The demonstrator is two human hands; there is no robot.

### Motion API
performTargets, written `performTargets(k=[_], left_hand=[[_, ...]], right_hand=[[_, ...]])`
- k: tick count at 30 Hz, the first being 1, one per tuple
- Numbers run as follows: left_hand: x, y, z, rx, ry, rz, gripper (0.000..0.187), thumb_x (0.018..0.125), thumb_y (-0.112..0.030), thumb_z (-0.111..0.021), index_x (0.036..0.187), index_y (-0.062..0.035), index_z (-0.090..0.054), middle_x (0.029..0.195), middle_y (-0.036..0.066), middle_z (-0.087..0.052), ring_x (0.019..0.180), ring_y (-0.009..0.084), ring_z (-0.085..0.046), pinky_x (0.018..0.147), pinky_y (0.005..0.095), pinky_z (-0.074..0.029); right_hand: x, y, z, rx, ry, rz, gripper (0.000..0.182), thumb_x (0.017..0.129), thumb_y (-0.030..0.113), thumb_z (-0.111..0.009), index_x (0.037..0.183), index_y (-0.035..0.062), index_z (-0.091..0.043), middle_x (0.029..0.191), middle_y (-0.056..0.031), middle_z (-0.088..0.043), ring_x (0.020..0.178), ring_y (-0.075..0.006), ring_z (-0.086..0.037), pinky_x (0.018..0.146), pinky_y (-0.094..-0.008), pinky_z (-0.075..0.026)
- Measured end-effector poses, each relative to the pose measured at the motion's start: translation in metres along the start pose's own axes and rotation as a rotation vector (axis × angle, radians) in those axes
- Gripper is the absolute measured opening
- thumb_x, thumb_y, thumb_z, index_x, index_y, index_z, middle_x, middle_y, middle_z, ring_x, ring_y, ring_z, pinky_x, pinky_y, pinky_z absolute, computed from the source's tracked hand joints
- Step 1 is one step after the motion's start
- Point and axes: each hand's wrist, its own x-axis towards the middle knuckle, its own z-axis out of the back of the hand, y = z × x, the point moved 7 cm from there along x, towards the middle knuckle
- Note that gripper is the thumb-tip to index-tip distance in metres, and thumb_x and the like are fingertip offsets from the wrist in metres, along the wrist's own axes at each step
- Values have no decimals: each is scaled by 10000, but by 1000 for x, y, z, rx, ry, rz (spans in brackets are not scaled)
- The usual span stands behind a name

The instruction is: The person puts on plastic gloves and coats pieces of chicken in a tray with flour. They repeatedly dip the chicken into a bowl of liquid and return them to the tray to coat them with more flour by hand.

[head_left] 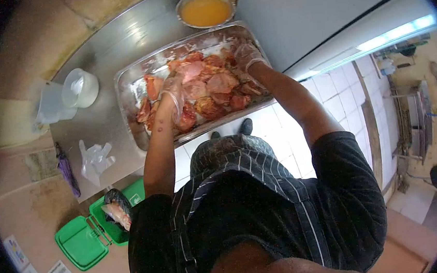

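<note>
A large metal tray holds many pieces of raw, red-seasoned meat. My left hand, in a clear plastic glove, reaches into the left half of the meat. Its fingers close at the edge of a smooth pink piece of meat. My right hand, gloved the same way, is down inside the tray at its right end, beside the wall and the outer pieces. The glove's folds and the angle hide its fingers.
A bowl of orange liquid stands behind the tray on the steel counter. To the left are clear plastic containers, spare plastic gloves and a purple folded item. An open green bin sits below; a grey appliance borders the right.
</note>
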Motion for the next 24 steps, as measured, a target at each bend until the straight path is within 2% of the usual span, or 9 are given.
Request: performTargets(k=[6,8,12,14,16,18,20,22,24], left_hand=[[-62,-27,-24,55,213,-39,443,937,-245,-521,1323,-74,-389,1226,81,-517,994,223,-574,762,358,-536],[-64,-27,-21,65,81,-111,455,932,-175,-526,1342,-70,-359,1226,82,-521,1035,208,-558,774,334,-524],[-93,-46,-53,331,106,-231,467,902,-261,-572,1277,-63,-375,1151,89,-544,989,192,-554,796,330,-480],[-57,-17,-40,590,209,-231,506,881,-263,-590,1276,-66,-344,1133,126,-552,997,225,-560,821,352,-471],[-9,35,-27,852,322,-232,547,860,-265,-609,1276,-69,-312,1116,163,-560,1005,259,-565,845,374,-463],[27,70,-29,988,459,-354,580,868,-276,-576,1299,-72,-247,1059,241,-578,980,333,-591,862,414,-446],[-41,12,-87,1449,372,-650,563,888,-295,-527,1309,-67,-231,1025,299,-578,983,389,-589,859,444,-440],[-38,28,-89,1780,361,-210,612,913,-390,-425,1393,-79,-207,1264,258,-474,1151,402,-473,954,462,-369],[-50,29,-98,1720,494,-58,597,931,-288,-381,1439,-87,-140,1324,271,-414,1204,397,-435,984,435,-349]], right_hand=[[5,16,68,321,437,1,329,811,243,-633,1070,40,-621,1086,-149,-627,1004,-273,-605,843,-356,-484],[8,29,88,1691,-3,-158,557,760,337,-697,1193,28,-535,1091,-147,-622,995,-255,-590,873,-354,-456],[-46,68,161,1771,215,-36,558,742,380,-714,1139,21,-557,1089,-157,-608,974,-251,-573,878,-380,-446],[-36,70,122,1238,220,124,540,757,371,-702,1140,21,-552,1160,-173,-567,1002,-256,-558,875,-397,-435],[-44,77,106,1307,452,180,589,773,427,-665,1137,-23,-554,1002,-188,-629,894,-298,-616,793,-376,-512],[-48,90,50,519,464,382,548,797,475,-617,1062,-5,-598,827,-188,-648,709,-314,-627,686,-384,-534],[-70,66,112,621,300,265,467,817,468,-599,939,19,-643,811,-197,-633,702,-289,-619,681,-386,-525],[-81,69,86,675,-50,327,502,814,493,-595,937,8,-640,740,-191,-619,690,-278,-620,650,-365,-522],[-78,69,-11,837,44,343,468,817,452,-596,984,15,-624,716,-180,-614,695,-274,-622,642,-351,-521]])
